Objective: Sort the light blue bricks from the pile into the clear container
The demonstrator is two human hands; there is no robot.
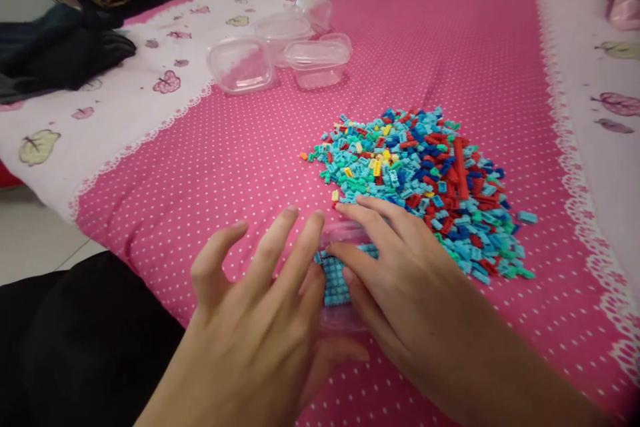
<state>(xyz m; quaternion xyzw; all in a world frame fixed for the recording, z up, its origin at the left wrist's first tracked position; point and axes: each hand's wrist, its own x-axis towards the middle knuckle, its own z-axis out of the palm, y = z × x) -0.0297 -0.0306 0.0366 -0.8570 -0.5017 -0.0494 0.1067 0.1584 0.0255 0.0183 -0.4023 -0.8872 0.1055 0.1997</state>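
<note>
A light-blue panel of small interlocking bricks [336, 288] sits between my hands, over a clear plastic lid or container [345, 235] whose kind is partly hidden. My left hand [265, 300] has its fingers spread, with the index finger bent against the panel's left edge and the thumb stretched below. Above and to the right, my right hand [415, 273] curls over the panel, its index fingertip at the upper left corner and its thumb on the panel's right part. Right beyond that hand lies a heap of small toy bricks [400, 160] in light blue, green, red, dark blue and yellow.
Several clear plastic containers [245, 67] stand farther back on the pink dotted bedspread [200, 160]. A long red brick piece [461, 168] lies on the heap. Dark cloth [65, 47] is at the far left, and a black-clothed leg [90, 347] shows at lower left.
</note>
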